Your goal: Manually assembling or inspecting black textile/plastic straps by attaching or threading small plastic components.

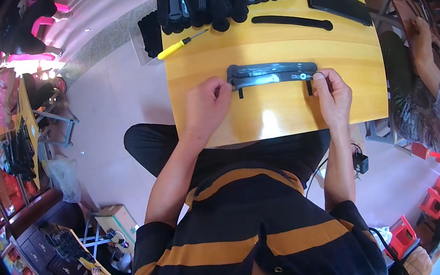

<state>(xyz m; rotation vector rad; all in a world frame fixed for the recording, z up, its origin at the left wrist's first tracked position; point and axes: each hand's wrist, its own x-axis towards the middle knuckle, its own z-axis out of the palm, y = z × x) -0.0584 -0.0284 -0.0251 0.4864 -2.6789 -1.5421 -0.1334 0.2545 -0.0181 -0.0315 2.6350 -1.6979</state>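
Note:
A short stack of black straps (272,69) with rounded ends lies crosswise before me at the middle of the wooden table. The nearest one has a shiny face with a small pale print, and two short black tabs stick out below the stack. My left hand (207,103) is closed, thumb and fingers pinched at the left end of this stack. At the right end, my right hand (334,93) pinches the strap's tip between thumb and curled fingers. Between the two hands the straps look stretched nearly straight. The exact grip is partly hidden by the fingers.
Farther up the table (206,67) lie a large pile of black straps (217,0), a yellow-handled screwdriver (178,46), one loose black strap (292,22) and a black phone-like slab (338,6). A person's arm (428,51) shows at right, near red stools (434,202).

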